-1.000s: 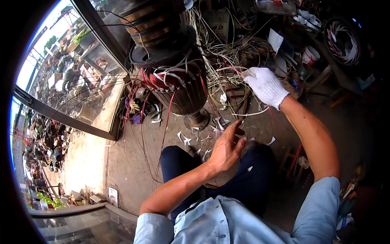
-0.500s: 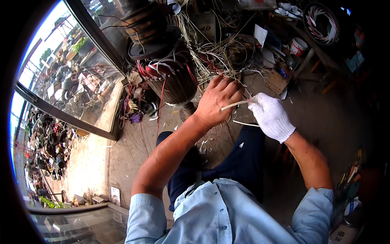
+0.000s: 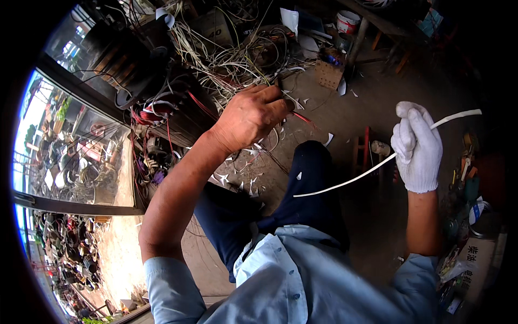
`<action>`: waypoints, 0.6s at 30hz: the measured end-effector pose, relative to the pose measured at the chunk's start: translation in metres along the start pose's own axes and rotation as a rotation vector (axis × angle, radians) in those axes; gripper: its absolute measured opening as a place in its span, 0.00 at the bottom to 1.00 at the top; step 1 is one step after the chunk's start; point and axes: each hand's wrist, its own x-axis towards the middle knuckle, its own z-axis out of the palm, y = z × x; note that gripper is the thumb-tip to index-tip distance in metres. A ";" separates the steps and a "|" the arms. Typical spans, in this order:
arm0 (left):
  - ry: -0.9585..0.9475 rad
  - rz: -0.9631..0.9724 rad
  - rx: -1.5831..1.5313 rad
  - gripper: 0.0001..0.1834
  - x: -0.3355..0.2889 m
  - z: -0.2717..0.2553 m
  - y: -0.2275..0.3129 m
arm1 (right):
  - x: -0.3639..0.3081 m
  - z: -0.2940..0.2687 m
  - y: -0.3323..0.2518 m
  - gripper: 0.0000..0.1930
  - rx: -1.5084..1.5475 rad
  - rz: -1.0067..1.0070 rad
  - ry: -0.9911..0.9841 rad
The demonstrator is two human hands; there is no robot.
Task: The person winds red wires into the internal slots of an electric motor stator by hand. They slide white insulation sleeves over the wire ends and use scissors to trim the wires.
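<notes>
My bare left hand (image 3: 251,117) is closed round red wires (image 3: 305,119), whose ends stick out to the right of the fingers. To its left stands a dark, ribbed motor core (image 3: 186,116) with red windings and white ties round its top. My right hand (image 3: 418,148), in a white knitted glove, is held up well apart on the right. Its fingers pinch a long, thin white sleeving tube (image 3: 359,177). One end of the tube curves down over my knee, while the other points out to the right past the glove.
A tangle of pale wires (image 3: 243,65) lies beyond my left hand. Behind are a white and red bucket (image 3: 347,21) and a perforated box (image 3: 329,73). A glass door frame (image 3: 81,204) borders the left, with scrap heaped outside. Below my right hand lies a cardboard box (image 3: 475,264).
My right hand has moved away to the right, taking the white sleeving tube off from beside my left hand. The red wire ends now show bare. The view has turned to the right.
</notes>
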 end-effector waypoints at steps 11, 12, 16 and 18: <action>-0.024 -0.164 -0.125 0.26 0.017 -0.016 0.012 | 0.085 0.031 0.004 0.16 0.497 -0.176 -0.093; 0.002 -0.166 -0.091 0.25 0.018 -0.011 0.012 | 0.087 0.038 0.006 0.16 0.541 -0.137 -0.092; -0.050 -0.192 -0.167 0.21 0.014 0.001 0.004 | 0.095 0.050 0.012 0.19 0.641 -0.069 -0.153; -0.037 -0.253 -0.230 0.21 0.013 0.000 0.004 | 0.097 0.060 0.021 0.20 0.639 -0.054 -0.114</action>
